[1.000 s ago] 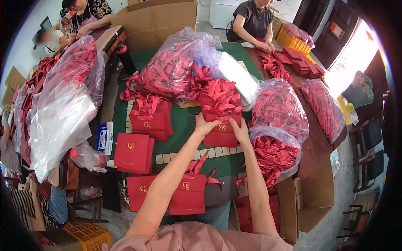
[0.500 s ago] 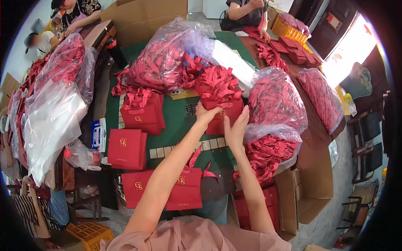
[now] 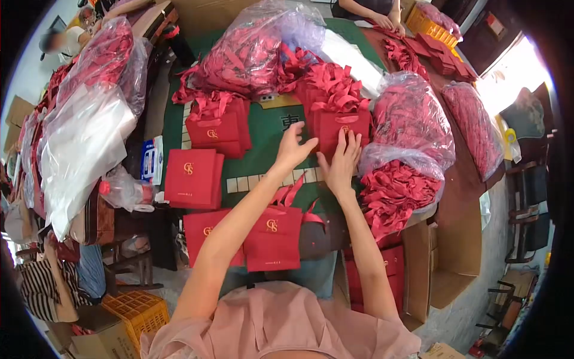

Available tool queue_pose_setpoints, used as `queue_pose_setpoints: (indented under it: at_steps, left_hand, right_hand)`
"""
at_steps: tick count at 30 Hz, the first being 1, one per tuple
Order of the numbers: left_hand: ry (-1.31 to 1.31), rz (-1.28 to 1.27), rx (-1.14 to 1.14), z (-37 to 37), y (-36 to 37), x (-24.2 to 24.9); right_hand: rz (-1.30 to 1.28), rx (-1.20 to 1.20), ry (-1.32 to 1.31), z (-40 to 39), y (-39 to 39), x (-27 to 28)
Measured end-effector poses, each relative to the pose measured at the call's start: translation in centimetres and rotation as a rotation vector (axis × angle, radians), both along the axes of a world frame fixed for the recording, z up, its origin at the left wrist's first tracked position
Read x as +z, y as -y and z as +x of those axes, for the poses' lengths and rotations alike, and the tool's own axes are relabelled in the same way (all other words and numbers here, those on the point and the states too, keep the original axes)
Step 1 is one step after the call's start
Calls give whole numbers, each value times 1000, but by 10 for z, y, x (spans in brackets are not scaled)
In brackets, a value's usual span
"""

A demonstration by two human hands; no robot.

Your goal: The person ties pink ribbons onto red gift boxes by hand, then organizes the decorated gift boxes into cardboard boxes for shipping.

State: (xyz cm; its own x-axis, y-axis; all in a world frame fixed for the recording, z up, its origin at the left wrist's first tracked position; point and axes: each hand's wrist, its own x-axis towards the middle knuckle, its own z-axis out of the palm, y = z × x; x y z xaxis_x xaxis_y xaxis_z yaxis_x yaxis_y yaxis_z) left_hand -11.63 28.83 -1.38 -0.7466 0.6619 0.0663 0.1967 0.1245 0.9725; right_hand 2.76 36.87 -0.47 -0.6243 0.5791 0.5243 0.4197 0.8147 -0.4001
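Observation:
My left hand (image 3: 295,149) is open over the green table, fingers apart, just left of a stack of red gift bags (image 3: 329,128) with ribbon handles. My right hand (image 3: 341,161) lies with spread fingers against the front of that stack, holding nothing. Another ribboned stack of red bags (image 3: 218,131) stands to the left. Below it are red bags without visible ribbons (image 3: 190,178). Close to my body lie two more red bags, one (image 3: 273,239) with ribbon beside its top edge, the other partly hidden by my left arm.
Plastic sacks of red ribbons stand at the table's back (image 3: 242,63) and right (image 3: 412,119). A clear bottle (image 3: 128,192) lies at left. An open cardboard box (image 3: 451,263) is at lower right. Co-workers' hands (image 3: 388,23) work at the far table.
My left hand has come off the bag stack and opened to its left. My right hand now rests flatter on the stack's front. The whole view has shifted, with the table appearing higher.

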Motion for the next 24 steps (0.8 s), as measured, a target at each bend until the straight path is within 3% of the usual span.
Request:
queue_pose_setpoints:
  at_steps: [4, 5, 8, 11, 14, 17, 24]
  left_hand:
    - [-103, -22, -56, 14, 85, 26]
    - [-73, -38, -38, 19, 90, 35]
    - [-271, -113, -45, 37, 157, 42]
    - [-353, -291, -53, 66, 194, 45]
    - [-482, -383, -116, 85, 209, 46]
    - [-621, -384, -146, 92, 208, 50]
    - [-650, -441, -242, 88, 203, 37]
  right_hand:
    - [-7, 92, -134, 18, 11, 17]
    - [61, 21, -173, 19, 20, 27]
    - [-209, 232, -162, 49, 52, 35]
    - [-252, 372, -92, 66, 92, 31]
    - [-213, 302, 97, 77, 131, 36]
    - [-193, 222, 36, 82, 147, 32]
    - [-251, 173, 59, 124, 158, 25]
